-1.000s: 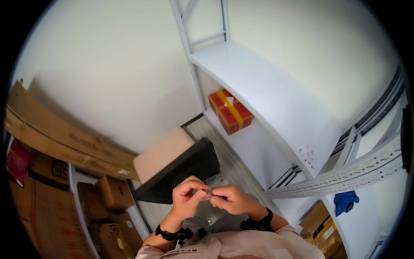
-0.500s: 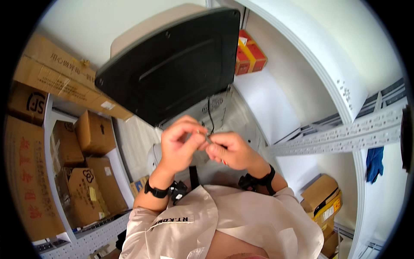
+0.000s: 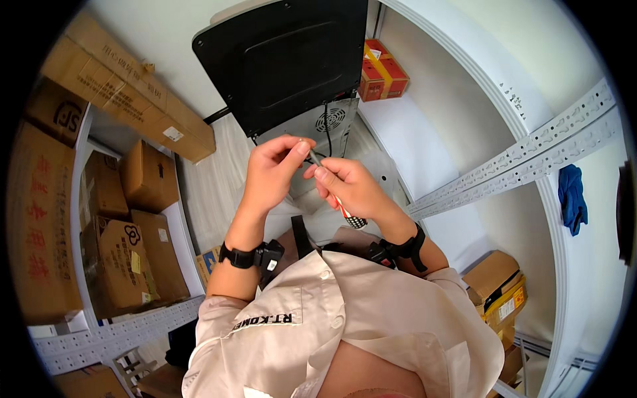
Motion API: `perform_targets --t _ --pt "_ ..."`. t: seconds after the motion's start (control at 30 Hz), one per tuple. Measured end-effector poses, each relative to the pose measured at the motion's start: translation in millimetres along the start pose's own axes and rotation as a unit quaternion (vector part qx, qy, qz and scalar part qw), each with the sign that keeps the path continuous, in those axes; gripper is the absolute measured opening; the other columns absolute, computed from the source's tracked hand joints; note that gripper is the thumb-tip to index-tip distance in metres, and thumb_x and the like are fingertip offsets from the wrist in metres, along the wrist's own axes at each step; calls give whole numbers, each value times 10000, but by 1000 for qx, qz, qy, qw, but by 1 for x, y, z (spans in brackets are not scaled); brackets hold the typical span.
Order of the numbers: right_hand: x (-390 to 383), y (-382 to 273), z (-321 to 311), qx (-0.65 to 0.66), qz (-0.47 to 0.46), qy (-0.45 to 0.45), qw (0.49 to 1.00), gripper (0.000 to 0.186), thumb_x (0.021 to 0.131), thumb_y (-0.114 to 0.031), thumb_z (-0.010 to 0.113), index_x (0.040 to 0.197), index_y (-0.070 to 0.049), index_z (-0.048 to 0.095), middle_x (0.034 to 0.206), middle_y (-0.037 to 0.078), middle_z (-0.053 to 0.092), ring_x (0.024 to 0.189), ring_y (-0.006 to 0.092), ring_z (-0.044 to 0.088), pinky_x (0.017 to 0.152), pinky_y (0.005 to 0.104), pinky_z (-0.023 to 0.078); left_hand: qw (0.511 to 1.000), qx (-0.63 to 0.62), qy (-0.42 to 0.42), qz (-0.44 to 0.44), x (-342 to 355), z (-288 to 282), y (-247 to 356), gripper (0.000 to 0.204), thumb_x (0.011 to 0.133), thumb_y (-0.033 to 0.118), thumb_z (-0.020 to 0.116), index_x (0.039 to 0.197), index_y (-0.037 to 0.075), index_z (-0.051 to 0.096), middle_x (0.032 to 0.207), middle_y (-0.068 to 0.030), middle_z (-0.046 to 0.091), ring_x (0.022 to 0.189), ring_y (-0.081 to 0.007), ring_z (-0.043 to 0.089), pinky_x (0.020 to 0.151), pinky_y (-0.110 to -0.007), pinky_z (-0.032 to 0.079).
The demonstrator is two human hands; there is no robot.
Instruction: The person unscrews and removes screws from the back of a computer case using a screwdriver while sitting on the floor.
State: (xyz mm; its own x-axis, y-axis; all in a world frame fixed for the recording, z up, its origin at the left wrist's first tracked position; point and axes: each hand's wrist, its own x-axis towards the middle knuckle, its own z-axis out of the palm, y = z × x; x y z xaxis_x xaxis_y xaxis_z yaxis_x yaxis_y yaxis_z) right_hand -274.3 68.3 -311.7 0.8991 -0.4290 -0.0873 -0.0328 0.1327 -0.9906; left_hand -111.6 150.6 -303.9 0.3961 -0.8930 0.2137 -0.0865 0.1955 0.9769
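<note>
My right hand is closed round a screwdriver, whose striped handle with a black-and-white checked end sticks out below the palm. Its grey shaft points up and left toward my other hand. My left hand pinches thumb and forefinger together at the shaft's tip; whatever small thing is between them is too small to make out. Just beyond both hands stands a machine with a large black panel on top and a grey metal body with a round fan grille. From the panel a black cable hangs down.
Cardboard boxes fill the shelf on the left, with a long carton above. At right are white shelves with a perforated beam, a red box, an opened carton and a blue glove.
My view has shifted, so the machine sits higher and more of its grey body shows. Both hands stay together at the screwdriver's shaft; its checked handle end has come into sight.
</note>
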Motion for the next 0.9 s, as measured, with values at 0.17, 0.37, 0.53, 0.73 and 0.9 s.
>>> perform_targets --t 0.17,0.37,0.53,0.73,0.9 --pt "14 24 -3 70 -23 93 993 398 955 -226 586 1268 -44 420 857 51 549 552 85 516 448 240 413 994 -78 -3 -77 31 12 -38 246 954 255 603 981 21 674 810 -4 641 728 -83 579 656 -231 467" --pt "30 38 -53 200 -5 86 976 613 875 -9 580 1381 -96 244 1199 140 403 830 226 617 720 364 541 956 -199 22 -212 74 31 -85 256 970 272 578 969 25 648 791 -6 620 672 -84 570 629 -214 504" --pt "19 48 -96 137 45 37 989 663 884 -51 602 1425 -109 223 1222 138 437 910 235 625 761 375 567 945 -215 39 -243 106 44 -118 245 968 269 585 949 31 641 759 1 601 666 -73 585 618 -211 519" --pt "15 80 -132 80 45 116 989 582 875 -62 631 1390 -72 361 1111 100 557 798 144 617 598 279 519 925 -238 37 -294 139 66 -155 238 962 278 596 948 43 633 761 16 578 658 -67 581 594 -198 518" --pt "17 96 -147 60 18 274 960 421 841 -47 658 1249 -25 559 1013 58 620 691 90 596 554 234 479 911 -235 12 -339 163 96 -189 243 960 292 596 971 51 622 782 21 560 639 -70 580 566 -197 520"
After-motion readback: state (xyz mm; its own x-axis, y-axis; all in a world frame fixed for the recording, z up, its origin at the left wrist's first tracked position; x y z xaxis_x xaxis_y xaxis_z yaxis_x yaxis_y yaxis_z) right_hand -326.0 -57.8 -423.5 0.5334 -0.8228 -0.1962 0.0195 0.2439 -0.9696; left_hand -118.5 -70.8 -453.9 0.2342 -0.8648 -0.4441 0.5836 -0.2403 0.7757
